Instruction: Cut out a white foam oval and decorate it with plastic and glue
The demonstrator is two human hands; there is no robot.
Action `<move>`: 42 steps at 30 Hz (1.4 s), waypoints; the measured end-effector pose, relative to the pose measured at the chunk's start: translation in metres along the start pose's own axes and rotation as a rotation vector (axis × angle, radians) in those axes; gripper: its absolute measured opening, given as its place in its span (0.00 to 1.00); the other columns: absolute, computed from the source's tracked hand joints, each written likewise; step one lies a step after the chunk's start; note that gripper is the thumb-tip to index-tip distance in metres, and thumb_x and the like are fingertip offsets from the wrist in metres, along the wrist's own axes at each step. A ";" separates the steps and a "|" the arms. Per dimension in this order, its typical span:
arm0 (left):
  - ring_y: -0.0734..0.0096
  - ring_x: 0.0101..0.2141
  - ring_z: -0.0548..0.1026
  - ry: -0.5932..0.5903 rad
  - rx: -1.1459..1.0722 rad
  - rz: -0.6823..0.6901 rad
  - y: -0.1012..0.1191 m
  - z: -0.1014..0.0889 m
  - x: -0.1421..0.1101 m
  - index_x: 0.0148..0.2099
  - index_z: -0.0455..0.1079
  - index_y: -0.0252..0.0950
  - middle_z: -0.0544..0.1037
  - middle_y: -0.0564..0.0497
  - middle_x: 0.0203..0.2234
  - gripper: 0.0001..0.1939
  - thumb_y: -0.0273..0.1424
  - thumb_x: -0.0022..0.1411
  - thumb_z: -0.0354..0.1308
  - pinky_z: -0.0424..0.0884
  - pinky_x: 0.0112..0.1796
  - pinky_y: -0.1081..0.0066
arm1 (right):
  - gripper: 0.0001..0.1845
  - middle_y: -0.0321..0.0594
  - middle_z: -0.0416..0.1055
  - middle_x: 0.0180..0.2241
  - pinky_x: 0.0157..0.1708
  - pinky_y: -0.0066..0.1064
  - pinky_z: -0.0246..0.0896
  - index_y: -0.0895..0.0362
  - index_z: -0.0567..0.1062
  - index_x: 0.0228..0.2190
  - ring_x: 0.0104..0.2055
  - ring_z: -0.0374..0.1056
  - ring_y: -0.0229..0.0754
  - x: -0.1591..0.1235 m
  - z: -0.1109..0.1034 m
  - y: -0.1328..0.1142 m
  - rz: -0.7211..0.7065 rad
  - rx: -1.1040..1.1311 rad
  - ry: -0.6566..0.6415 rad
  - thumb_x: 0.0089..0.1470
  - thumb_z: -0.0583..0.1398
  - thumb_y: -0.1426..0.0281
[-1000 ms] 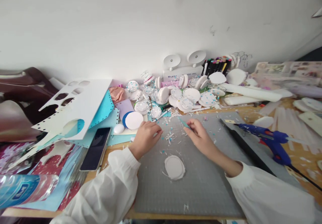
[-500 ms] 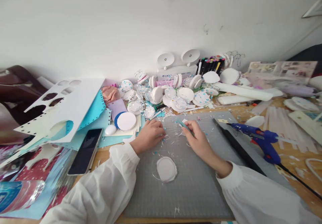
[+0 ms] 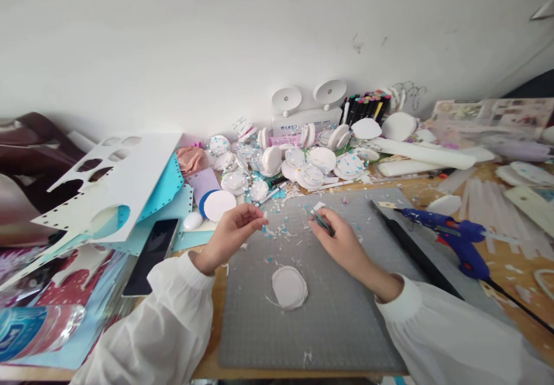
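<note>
My left hand is raised over the left edge of the grey cutting mat. Its thumb and fingers pinch a tiny pale scrap, too small to make out well. Teal tweezers are held in my right hand, their tips pointing up and left above the mat. Between the two hands lie small white and blue scraps. Nearer to me, a white disc wound with thin clear thread rests flat on the mat, touched by neither hand.
A blue glue gun and a black knife-like tool lie on the right. Decorated white discs are heaped at the back. To the left are a phone, cut sheets and a plastic bottle.
My left hand has lifted from the mat and moved left, its fingers now pinched together. The tweezers have turned slightly in my right hand. The wound disc stays on the mat.
</note>
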State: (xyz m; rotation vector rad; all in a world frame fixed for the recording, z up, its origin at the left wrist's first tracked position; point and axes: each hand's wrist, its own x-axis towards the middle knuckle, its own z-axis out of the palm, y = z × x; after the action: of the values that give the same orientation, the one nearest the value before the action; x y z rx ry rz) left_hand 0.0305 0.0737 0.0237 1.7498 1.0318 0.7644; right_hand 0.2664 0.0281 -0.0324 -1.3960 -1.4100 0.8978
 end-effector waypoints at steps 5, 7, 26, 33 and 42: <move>0.77 0.29 0.71 0.035 -0.348 -0.096 0.009 0.022 -0.005 0.37 0.69 0.34 0.74 0.53 0.27 0.11 0.37 0.58 0.62 0.66 0.33 0.76 | 0.17 0.29 0.56 0.19 0.20 0.27 0.46 0.57 0.74 0.37 0.20 0.50 0.33 -0.010 0.007 -0.022 0.050 0.094 -0.190 0.54 0.57 0.57; 0.77 0.29 0.71 0.032 -0.422 -0.106 0.011 0.032 -0.004 0.36 0.69 0.33 0.74 0.53 0.27 0.12 0.37 0.56 0.63 0.65 0.33 0.76 | 0.18 0.28 0.53 0.18 0.18 0.27 0.42 0.58 0.75 0.38 0.19 0.47 0.32 -0.014 0.010 -0.028 0.087 0.161 -0.263 0.53 0.58 0.57; 0.78 0.30 0.70 0.142 -0.462 -0.096 0.002 0.026 0.002 0.37 0.70 0.34 0.74 0.53 0.29 0.11 0.36 0.56 0.64 0.65 0.34 0.76 | 0.25 0.25 0.45 0.15 0.18 0.28 0.36 0.59 0.75 0.31 0.18 0.41 0.30 -0.011 0.010 -0.008 0.241 0.297 -0.170 0.53 0.58 0.49; 0.78 0.29 0.71 0.130 -0.322 0.021 0.002 0.016 -0.002 0.39 0.69 0.36 0.72 0.54 0.32 0.10 0.35 0.57 0.62 0.67 0.33 0.75 | 0.26 0.24 0.46 0.15 0.18 0.28 0.36 0.59 0.73 0.33 0.18 0.41 0.31 -0.011 0.011 -0.013 0.252 0.332 -0.189 0.50 0.59 0.48; 0.74 0.29 0.73 -0.081 -0.250 -0.020 0.004 0.033 0.004 0.39 0.76 0.34 0.74 0.49 0.32 0.13 0.37 0.54 0.64 0.69 0.33 0.72 | 0.18 0.25 0.48 0.16 0.19 0.27 0.38 0.57 0.69 0.29 0.18 0.43 0.30 -0.013 0.013 -0.013 0.227 0.361 -0.278 0.50 0.62 0.54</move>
State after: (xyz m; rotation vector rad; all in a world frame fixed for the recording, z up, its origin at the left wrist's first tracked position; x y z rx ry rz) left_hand 0.0612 0.0633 0.0152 1.5408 0.8594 0.7690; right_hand 0.2486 0.0154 -0.0256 -1.2011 -1.2222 1.4621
